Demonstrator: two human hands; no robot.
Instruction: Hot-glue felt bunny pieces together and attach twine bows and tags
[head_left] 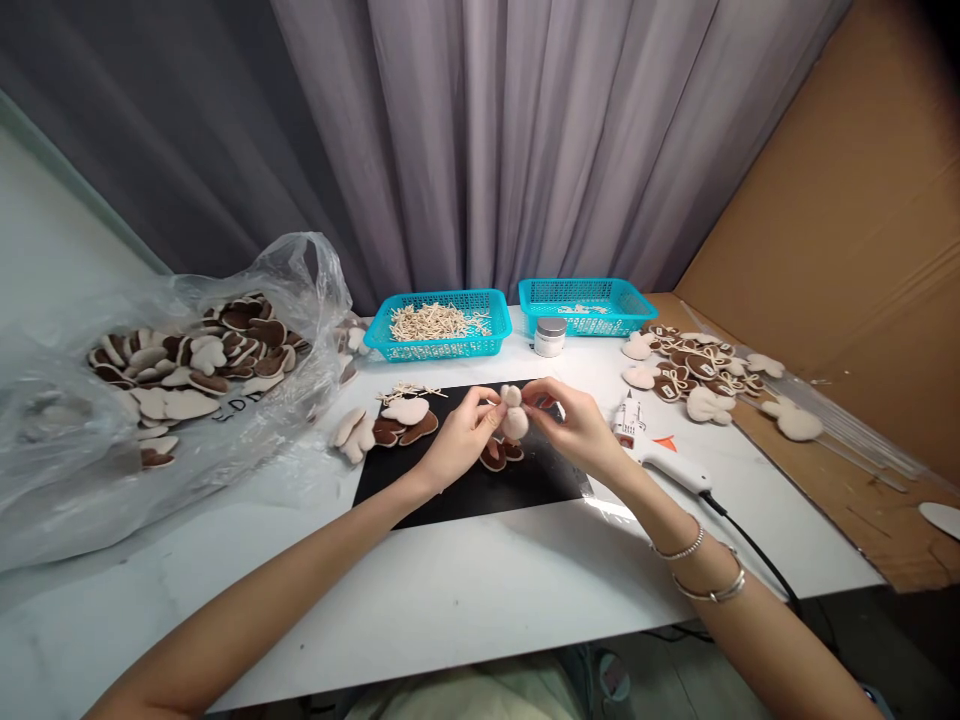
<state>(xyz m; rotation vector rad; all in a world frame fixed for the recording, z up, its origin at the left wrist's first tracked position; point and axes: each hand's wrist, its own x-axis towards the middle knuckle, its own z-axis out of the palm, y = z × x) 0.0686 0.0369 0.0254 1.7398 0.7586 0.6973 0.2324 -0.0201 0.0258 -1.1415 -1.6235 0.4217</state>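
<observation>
Both my hands meet over the black mat (450, 495) and pinch one small cream bunny-shaped felt piece (514, 412). My left hand (459, 440) grips its left side, my right hand (574, 425) its right side. Under the piece lie two brown felt pieces (501, 455) on the mat. More cream and brown bunny pieces (397, 420) lie at the mat's far left corner, with a few small cream bows (409, 392) behind them.
A white glue gun (660, 455) with a black cord lies right of the mat. Two teal baskets (441, 325) (585, 303) and a small jar (550, 337) stand at the back. A clear bag of felt pieces (187, 360) sits left; finished bunnies (697, 370) lie right by cardboard (847, 260).
</observation>
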